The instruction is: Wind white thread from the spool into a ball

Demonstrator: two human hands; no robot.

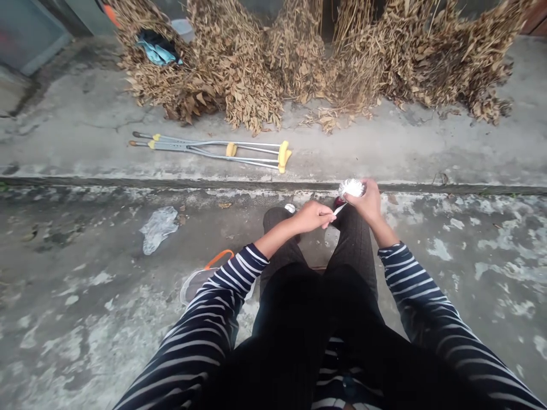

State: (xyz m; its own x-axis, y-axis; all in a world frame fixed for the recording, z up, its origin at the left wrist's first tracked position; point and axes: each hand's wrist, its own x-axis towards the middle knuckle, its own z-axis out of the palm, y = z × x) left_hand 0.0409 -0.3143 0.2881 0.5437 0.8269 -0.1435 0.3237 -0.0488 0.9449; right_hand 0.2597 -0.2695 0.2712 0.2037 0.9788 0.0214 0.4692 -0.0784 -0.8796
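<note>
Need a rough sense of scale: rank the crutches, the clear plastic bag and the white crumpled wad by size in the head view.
Crutches, then clear plastic bag, then white crumpled wad, which sits nearest the camera.

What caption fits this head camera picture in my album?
Right hand holds a crumpled white wad, left hand near, crutches beyond.

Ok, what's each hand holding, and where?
The left hand holds a thin metal implement by its near end; the right hand grips a crumpled white wad by its underside.
</note>
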